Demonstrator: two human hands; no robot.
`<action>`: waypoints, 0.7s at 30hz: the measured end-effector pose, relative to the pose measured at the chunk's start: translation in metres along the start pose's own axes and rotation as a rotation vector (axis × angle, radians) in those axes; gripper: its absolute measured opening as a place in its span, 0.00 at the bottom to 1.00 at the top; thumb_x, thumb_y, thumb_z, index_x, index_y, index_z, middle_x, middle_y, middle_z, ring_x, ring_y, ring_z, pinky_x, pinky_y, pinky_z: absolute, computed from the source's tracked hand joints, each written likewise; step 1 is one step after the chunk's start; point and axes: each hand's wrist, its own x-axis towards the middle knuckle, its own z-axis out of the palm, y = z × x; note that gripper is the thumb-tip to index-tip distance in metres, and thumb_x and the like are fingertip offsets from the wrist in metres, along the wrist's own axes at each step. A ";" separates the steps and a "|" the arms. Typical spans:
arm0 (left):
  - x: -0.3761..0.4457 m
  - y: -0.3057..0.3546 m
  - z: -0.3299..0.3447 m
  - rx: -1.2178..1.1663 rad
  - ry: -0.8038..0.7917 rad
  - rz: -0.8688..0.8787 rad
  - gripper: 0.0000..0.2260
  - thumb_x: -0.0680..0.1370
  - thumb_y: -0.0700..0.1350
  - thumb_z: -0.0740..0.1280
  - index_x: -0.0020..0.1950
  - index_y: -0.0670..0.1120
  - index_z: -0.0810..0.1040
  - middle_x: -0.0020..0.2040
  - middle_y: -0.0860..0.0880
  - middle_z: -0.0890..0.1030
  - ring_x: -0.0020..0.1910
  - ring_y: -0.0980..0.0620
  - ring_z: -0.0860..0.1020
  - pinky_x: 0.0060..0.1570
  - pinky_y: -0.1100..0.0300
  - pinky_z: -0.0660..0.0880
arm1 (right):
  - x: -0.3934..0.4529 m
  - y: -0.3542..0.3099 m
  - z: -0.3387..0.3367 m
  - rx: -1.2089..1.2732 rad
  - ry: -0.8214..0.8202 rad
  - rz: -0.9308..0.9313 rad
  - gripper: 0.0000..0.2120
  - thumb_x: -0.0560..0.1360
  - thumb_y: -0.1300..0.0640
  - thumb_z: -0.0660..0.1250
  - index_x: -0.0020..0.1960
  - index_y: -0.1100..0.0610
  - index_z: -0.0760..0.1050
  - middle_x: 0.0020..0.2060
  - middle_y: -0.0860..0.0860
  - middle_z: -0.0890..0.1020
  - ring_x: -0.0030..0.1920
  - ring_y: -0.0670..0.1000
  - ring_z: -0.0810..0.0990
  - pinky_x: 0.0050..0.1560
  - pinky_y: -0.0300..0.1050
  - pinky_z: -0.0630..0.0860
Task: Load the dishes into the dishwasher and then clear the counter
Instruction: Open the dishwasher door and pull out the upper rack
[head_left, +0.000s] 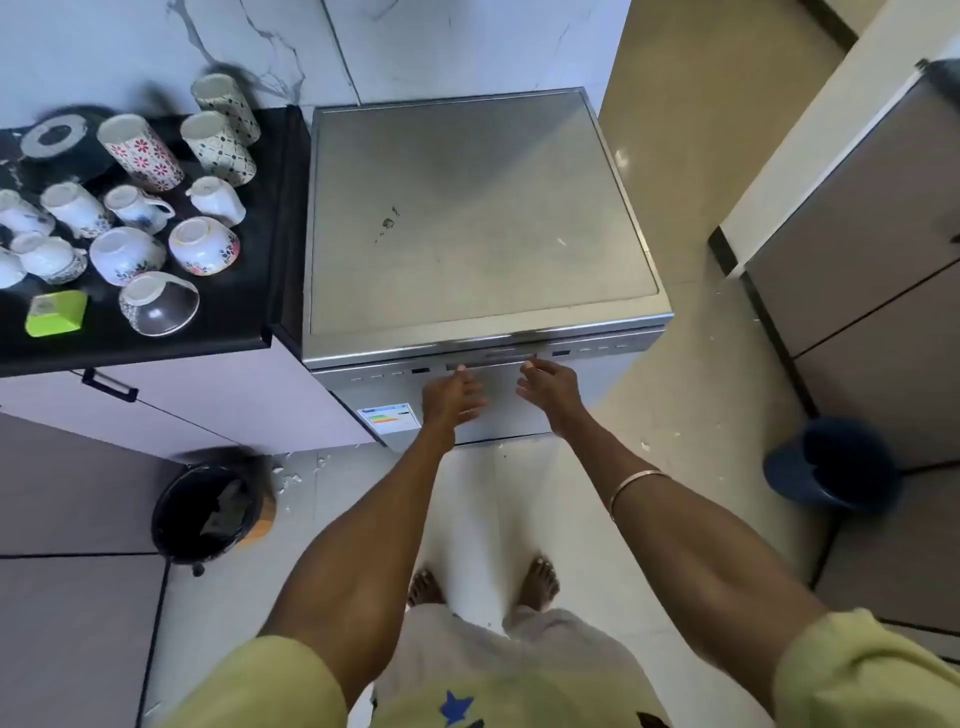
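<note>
A silver dishwasher (467, 218) stands in front of me with its door closed. My left hand (453, 397) and my right hand (549, 387) both reach to the handle recess (488, 364) at the top of the door, fingers extended, fingertips at the recess. Neither hand holds anything. On the black counter (171, 338) to the left stand several upturned cups, tall patterned tumblers (140, 153) and bowls, among them a clear glass bowl (160, 304) near the front edge and a floral bowl (203, 247).
A green container (56, 313) lies on the counter front. Below it is a drawer with a black handle (110, 385). A black bin (208, 512) stands on the floor left, a blue bucket (834, 465) right. Cabinets (872, 270) rise at the right.
</note>
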 end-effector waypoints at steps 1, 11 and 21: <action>0.005 -0.002 0.002 -0.081 -0.017 -0.053 0.11 0.81 0.51 0.64 0.49 0.44 0.79 0.48 0.44 0.84 0.43 0.45 0.84 0.45 0.53 0.80 | 0.004 0.003 0.002 0.067 -0.030 0.020 0.11 0.78 0.61 0.68 0.58 0.65 0.77 0.48 0.59 0.79 0.52 0.59 0.80 0.59 0.55 0.79; 0.051 0.011 0.027 -0.663 -0.033 -0.140 0.05 0.77 0.45 0.71 0.44 0.46 0.78 0.42 0.48 0.81 0.47 0.49 0.79 0.61 0.54 0.74 | 0.042 -0.005 0.028 0.602 -0.079 0.221 0.09 0.77 0.53 0.69 0.52 0.58 0.76 0.52 0.56 0.80 0.61 0.56 0.77 0.67 0.54 0.73; 0.066 -0.007 0.037 -0.769 0.086 -0.131 0.30 0.61 0.51 0.81 0.58 0.40 0.79 0.56 0.43 0.83 0.58 0.44 0.80 0.50 0.50 0.81 | 0.056 0.015 0.038 0.732 0.041 0.208 0.28 0.70 0.51 0.75 0.63 0.65 0.73 0.58 0.59 0.81 0.60 0.57 0.80 0.62 0.50 0.77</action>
